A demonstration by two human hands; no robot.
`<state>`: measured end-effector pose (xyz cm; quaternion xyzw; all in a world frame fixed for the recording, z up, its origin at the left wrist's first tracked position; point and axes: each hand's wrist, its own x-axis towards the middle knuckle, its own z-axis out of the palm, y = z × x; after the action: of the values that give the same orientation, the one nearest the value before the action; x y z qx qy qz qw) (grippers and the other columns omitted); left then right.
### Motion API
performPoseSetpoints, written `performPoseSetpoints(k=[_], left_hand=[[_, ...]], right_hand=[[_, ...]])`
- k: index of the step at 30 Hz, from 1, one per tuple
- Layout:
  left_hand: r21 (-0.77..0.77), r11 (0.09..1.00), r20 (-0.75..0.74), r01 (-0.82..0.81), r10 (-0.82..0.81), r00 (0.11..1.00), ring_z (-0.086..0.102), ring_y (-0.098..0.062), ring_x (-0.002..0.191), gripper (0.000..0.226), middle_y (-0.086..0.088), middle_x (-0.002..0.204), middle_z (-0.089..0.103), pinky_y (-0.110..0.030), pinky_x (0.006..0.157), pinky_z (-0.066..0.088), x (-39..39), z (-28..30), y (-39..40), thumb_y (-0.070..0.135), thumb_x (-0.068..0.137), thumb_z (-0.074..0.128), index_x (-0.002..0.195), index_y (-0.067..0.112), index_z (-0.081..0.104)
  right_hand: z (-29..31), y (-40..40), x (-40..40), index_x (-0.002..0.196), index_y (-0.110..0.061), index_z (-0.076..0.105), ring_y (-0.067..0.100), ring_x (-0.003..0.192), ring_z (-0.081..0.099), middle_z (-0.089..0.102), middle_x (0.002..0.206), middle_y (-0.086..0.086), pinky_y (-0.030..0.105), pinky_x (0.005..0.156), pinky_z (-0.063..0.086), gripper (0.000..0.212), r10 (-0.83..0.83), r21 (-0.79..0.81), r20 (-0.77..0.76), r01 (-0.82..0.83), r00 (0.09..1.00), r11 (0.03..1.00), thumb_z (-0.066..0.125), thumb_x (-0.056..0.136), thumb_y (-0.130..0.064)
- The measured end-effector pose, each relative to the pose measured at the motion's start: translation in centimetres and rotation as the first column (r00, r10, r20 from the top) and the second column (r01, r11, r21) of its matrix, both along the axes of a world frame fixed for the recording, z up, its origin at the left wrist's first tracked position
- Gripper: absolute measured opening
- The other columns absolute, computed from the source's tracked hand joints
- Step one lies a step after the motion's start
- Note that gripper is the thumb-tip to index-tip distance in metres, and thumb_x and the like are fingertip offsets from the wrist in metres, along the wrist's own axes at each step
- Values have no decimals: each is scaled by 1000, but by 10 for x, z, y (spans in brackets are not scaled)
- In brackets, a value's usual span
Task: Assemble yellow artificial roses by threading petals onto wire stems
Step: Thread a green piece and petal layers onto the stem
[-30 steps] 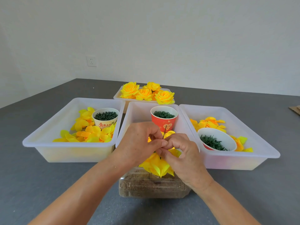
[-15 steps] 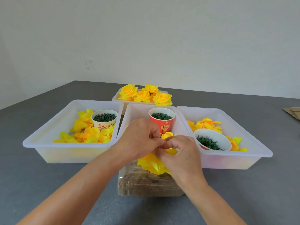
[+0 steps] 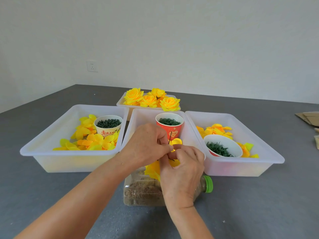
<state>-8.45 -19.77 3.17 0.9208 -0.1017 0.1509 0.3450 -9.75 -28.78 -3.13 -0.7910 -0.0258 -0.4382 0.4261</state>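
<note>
The head view is showing you mid-threading, above the middle tray [image 3: 138, 121]. Going left to right: the left tray [image 3: 51, 135] is holding loose yellow petals [image 3: 93, 142] and a white cup [image 3: 108, 125] of green pieces, none of it being touched. Your left hand [image 3: 146, 145] is curling its fingers in, thumb and forefinger pinching at the point where the thin wire stem [image 3: 170, 138] is rising in front of the red cup [image 3: 170, 125]. Your right hand [image 3: 183, 168] is pinching from the other side, gripping the yellow petal cluster [image 3: 152, 169] that is hanging below your fingers, over the lying plastic bottle [image 3: 143, 190]. A small rounded petal [image 3: 176, 141] is sitting just beside the wire — whether it is already on the stem, I cannot tell. Further right, the right tray [image 3: 241, 128] is offering more petals and a tipped cup [image 3: 222, 147] of green pieces. At the back, finished roses [image 3: 150, 100] are resting in a far tray.

By my judgement you are seating a petal layer on the wire, and the next move is calling for a steady push along the stem while your left hand is keeping the wire straight — then a reach for another petal.

Your knuckles are hiding the actual contact point, the lower wire and the petal hole. The bottle's contents are reading only as something brown and grainy.
</note>
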Motion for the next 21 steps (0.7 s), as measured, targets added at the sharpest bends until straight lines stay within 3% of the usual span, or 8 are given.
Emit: performPoseSetpoints(k=[8, 11, 13, 15, 18, 21], left_hand=[[-2, 1000, 10, 12, -12, 1000, 58, -13, 75, 27, 2, 71, 62, -32, 75, 49, 1, -1, 2, 17, 76, 73, 54, 21, 56], [-6, 1000, 15, 8, -8, 1000, 59, -13, 77, 29, 1, 72, 64, -34, 76, 49, 1, -3, 2, 19, 76, 72, 54, 25, 55], [-11, 1000, 20, 7, -7, 1000, 59, -14, 77, 28, 1, 73, 64, -34, 75, 48, 2, -4, 2, 19, 76, 72, 54, 25, 55], [-15, 1000, 22, 5, -5, 1000, 59, -14, 79, 27, 2, 73, 64, -32, 75, 48, 2, -5, 2, 19, 76, 72, 55, 24, 56], [-26, 1000, 34, 12, -11, 999, 60, -14, 79, 25, 4, 70, 64, -29, 73, 45, 1, -7, 2, 17, 76, 73, 57, 21, 58], [-33, 999, 45, 14, -12, 999, 59, -12, 75, 24, 4, 68, 64, -26, 71, 44, 2, -7, 2, 17, 76, 73, 57, 20, 58]], right_hand=[[-15, 5, 5, 56, -7, 59, 32, 88, 62, 70, 82, -2, 53, 72, 50, 26, 45, 82, 111, -54, 993, 995, 84, 60, 0], [-15, 7, 5, 65, -6, 66, 34, 87, 64, 53, 90, -26, 56, 73, 51, 18, 64, 123, 156, -83, 986, 989, 83, 62, 0], [-15, 8, 5, 69, -5, 69, 34, 87, 64, 45, 94, -32, 55, 74, 51, 10, 80, 127, 177, -104, 981, 986, 78, 66, -6], [-18, 7, 4, 70, -4, 70, 34, 89, 64, 49, 95, -28, 54, 75, 51, 8, 75, 125, 174, -97, 982, 987, 72, 68, -11], [-26, 6, 7, 76, -5, 72, 35, 92, 63, 64, 98, 1, 50, 78, 50, 10, 69, 140, 133, -87, 989, 986, 71, 72, -15], [-24, 6, 6, 77, -8, 73, 33, 91, 64, 60, 95, -6, 41, 79, 47, 10, 58, 101, 147, -73, 987, 992, 70, 71, -16]])
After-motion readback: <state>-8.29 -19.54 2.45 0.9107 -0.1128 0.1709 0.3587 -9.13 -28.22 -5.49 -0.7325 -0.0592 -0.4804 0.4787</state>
